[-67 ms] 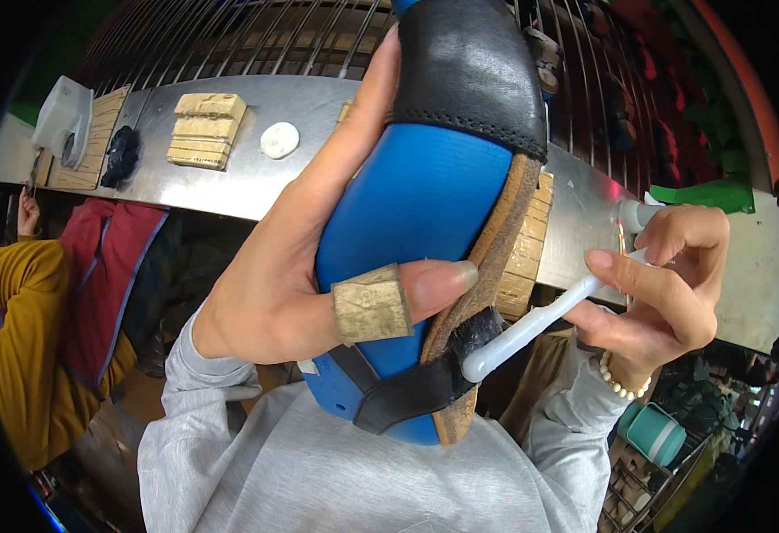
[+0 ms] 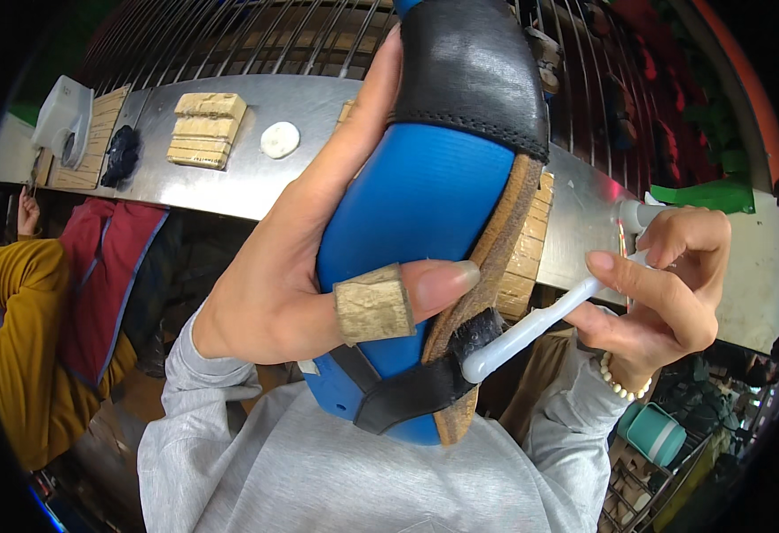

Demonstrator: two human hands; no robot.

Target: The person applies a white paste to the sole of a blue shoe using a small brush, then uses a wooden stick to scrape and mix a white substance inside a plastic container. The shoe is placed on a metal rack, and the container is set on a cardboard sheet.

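Background: metal desk [image 2: 256, 182] under a wire rack [image 2: 229, 35].
Sandal [image 2: 425, 204]: upright, long axis top to bottom, sole edge facing right.
Left hand [image 2: 291, 284]: clamped around the sandal.
Right hand [image 2: 674, 284]: pinching a white brush [image 2: 531, 330], bristles on the sole edge.

A shoe-making workshop. A long metal workbench [image 2: 229, 178] runs across the far side, carrying stacked cork sole pieces [image 2: 204, 130], with wire racking [image 2: 256, 35] behind. Another worker in yellow [image 2: 16, 311] sits at far left.
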